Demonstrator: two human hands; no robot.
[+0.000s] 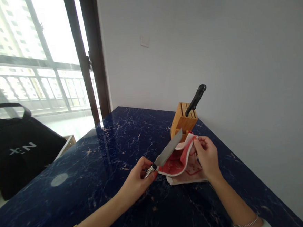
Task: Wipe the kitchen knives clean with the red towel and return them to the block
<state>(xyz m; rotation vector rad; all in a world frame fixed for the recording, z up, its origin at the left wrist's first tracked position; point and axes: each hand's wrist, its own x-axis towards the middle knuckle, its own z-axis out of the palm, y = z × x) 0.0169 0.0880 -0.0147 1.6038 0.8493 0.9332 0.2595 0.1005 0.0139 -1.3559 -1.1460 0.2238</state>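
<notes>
My left hand (136,178) grips a kitchen knife (168,150) by its handle, which my fingers mostly hide, with the broad steel blade angled up and to the right. My right hand (206,156) pinches a folded red-and-white cloth (183,163), which lies against the blade's lower part and rests partly on the counter. Behind the cloth stands a bamboo knife block (183,120), with a black-handled knife (196,99) seated in its top. Neither hand touches the block.
The dark blue marble-patterned counter (69,202) meets a pale grey wall (254,68) on the right, with a small wall plate (144,40) above. A black tote bag (19,154) stands beyond the counter's left edge, before a bright window (34,66).
</notes>
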